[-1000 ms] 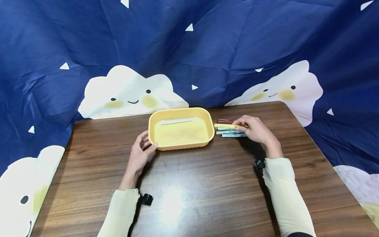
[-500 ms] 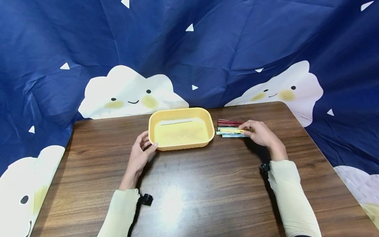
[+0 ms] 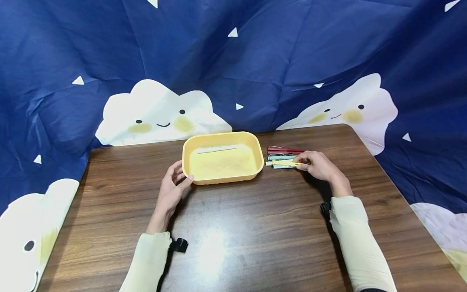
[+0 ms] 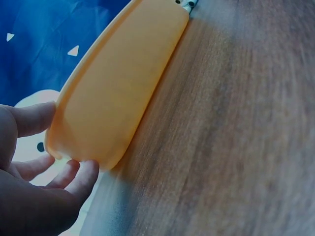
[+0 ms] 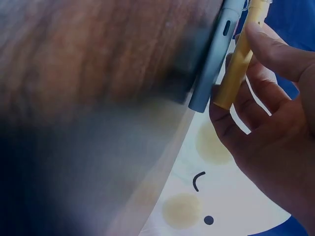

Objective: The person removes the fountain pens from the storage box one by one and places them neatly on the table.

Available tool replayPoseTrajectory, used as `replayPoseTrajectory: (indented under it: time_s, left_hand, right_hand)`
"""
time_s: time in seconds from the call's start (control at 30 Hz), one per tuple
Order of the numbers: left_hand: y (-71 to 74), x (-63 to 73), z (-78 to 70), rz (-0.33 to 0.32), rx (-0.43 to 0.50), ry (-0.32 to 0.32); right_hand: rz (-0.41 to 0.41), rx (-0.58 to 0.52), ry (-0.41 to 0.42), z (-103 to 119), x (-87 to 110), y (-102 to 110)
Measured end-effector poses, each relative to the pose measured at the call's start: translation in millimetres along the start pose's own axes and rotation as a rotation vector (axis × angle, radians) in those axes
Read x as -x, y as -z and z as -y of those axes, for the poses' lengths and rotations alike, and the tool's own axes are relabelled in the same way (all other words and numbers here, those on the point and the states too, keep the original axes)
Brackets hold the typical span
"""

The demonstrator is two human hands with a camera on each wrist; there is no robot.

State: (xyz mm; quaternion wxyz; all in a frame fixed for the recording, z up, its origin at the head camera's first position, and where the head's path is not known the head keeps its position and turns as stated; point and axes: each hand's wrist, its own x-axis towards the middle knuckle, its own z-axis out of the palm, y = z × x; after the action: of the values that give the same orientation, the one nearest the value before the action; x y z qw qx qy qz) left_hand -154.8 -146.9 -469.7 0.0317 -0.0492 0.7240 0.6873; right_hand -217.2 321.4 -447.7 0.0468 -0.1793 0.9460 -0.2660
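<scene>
My left hand (image 3: 171, 190) holds the near left corner of a yellow plastic box (image 3: 226, 179), thumb at the rim and fingers against the outer wall. A white pen (image 3: 217, 149) lies inside along the far side. Right of the box, my right hand (image 3: 322, 167) pinches a yellow pen (image 5: 240, 59) between thumb and fingers, over the other pens. Beside it in the right wrist view is a grey-blue pen (image 5: 215, 69). Dark red pens (image 3: 286, 150) and a light green pen (image 3: 280, 157) lie in the same row, their right ends partly hidden by the hand.
The brown wooden table (image 3: 248, 227) runs back to a dark blue curtain (image 3: 262, 52) with white clouds. Black wrist cameras (image 3: 179, 245) sit under both cream sleeves.
My right hand has shifted slightly right and nearer, bringing the yellow pen to the near side of the row. More of the red pens now shows. My left hand stays at the box.
</scene>
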Motion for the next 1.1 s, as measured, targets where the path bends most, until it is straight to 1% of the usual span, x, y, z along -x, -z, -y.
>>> replayPoseTrajectory:
  time_s: [0.23,0.4,0.8,1.1]
  left_hand:
    - [-0.3,-0.5,0.8,-0.002,0.007,-0.006]
    - [0.0,0.1,1.0,-0.002,0.007,-0.006]
    - [-0.6,-0.2,1.6,-0.005,0.009,0.002]
    - [-1.0,-1.1,1.4,0.002,0.014,0.000]
  right_hand:
    - [0.045,0.019,-0.005,-0.2,-0.4,-0.6]
    - [0.059,0.029,-0.009,-1.2,-0.5,-2.0]
    - [0.048,0.026,-0.028,-0.1,-1.3,-0.9]
    - [0.015,0.005,-0.043,-2.2,1.7,0.0]
